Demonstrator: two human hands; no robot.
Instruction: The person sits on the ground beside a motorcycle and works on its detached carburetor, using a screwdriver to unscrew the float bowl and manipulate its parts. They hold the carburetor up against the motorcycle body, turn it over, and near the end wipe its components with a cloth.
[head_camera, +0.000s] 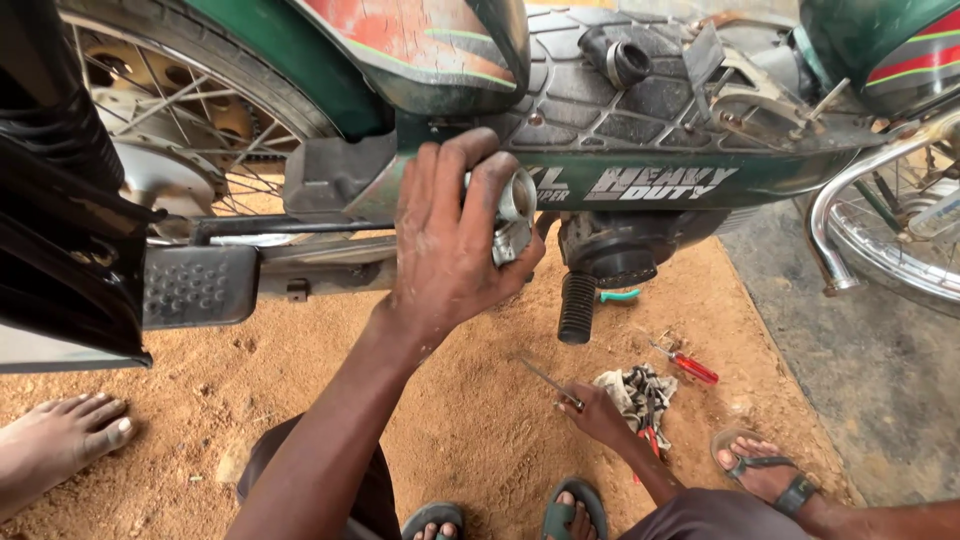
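Observation:
My left hand (445, 245) reaches up to the side of a green moped (640, 185) and is closed around a small silver metal part (517, 212) just below the body panel. Lower down, near the sandy ground, my right hand (597, 412) grips a thin metal tool (548, 381) whose tip points up and left. A black rubber footpeg (577, 306) hangs between the two hands. My sandalled feet (570, 510) show at the bottom edge.
A dirty rag (632, 388), a red-handled screwdriver (692, 368) and a green-handled tool (620, 296) lie on the sand. Another person's bare foot (62, 440) is at the left, a sandalled foot (762, 470) at the right. A studded footboard (195, 285) juts out left; spoked wheels flank the frame.

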